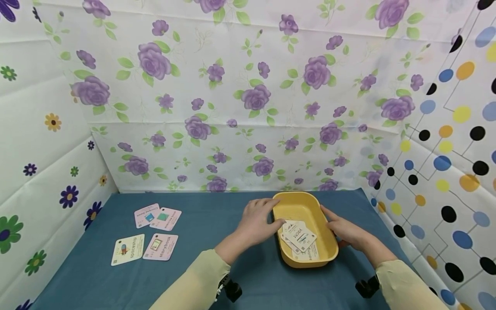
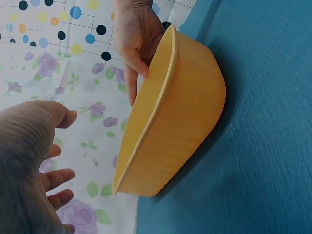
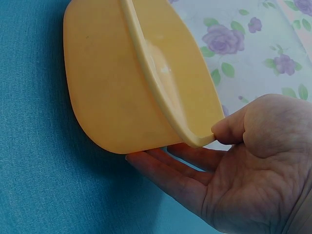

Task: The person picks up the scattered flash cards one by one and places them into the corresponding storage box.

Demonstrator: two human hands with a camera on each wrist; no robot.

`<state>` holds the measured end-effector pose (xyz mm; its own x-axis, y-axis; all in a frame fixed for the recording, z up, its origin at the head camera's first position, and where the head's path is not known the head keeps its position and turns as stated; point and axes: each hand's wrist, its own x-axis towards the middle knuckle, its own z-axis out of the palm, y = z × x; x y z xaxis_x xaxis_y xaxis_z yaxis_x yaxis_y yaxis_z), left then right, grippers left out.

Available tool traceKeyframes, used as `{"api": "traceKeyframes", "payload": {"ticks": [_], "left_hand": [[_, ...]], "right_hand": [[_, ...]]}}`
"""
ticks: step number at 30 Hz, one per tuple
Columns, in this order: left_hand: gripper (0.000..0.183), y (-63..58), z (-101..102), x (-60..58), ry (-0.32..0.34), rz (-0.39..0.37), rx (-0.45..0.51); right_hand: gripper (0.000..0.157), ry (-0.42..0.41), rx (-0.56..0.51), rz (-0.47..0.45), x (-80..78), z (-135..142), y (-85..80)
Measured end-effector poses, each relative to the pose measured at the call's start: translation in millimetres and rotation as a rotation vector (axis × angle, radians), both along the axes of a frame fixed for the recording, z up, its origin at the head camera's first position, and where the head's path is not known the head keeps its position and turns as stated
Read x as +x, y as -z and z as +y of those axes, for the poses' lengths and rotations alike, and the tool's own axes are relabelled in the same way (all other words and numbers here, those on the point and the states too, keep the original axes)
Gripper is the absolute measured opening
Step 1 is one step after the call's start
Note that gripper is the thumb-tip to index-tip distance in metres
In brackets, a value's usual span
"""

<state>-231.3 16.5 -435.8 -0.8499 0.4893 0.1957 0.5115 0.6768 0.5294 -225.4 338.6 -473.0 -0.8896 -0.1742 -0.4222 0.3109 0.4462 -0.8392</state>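
Note:
A yellow plastic tub (image 1: 298, 206) stands on the blue tabletop, right of centre. Inside it lies a loose pile of picture cards, with a "yacht" card (image 1: 302, 237) on top; the lower ones are partly covered. My right hand (image 1: 348, 230) holds the tub's right side, and in the right wrist view its thumb (image 3: 229, 129) is on the rim with the fingers against the outer wall. Over the tub's left rim hovers my left hand (image 1: 257, 219), its fingers spread and relaxed. The left wrist view shows that hand apart from the tub, holding nothing.
On the table's left lie a cream "spaceship" card (image 1: 128, 249), a pink "storybook" card (image 1: 160, 246) and two overlapping pink cards (image 1: 166, 218). A flowered cloth (image 1: 232, 146) hangs behind the table, and a dotted cloth (image 1: 434, 206) closes off the right side.

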Motion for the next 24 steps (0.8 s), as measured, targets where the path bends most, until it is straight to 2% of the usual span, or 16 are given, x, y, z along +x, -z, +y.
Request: {"api": "traceKeyframes", "payload": {"ticks": [24], "left_hand": [[0.064, 6.5, -45, -1.2, -0.079, -0.003, 0.03]], "right_hand": [[0.074, -0.006, 0.01, -0.002, 0.2, -2, -0.9]]}}
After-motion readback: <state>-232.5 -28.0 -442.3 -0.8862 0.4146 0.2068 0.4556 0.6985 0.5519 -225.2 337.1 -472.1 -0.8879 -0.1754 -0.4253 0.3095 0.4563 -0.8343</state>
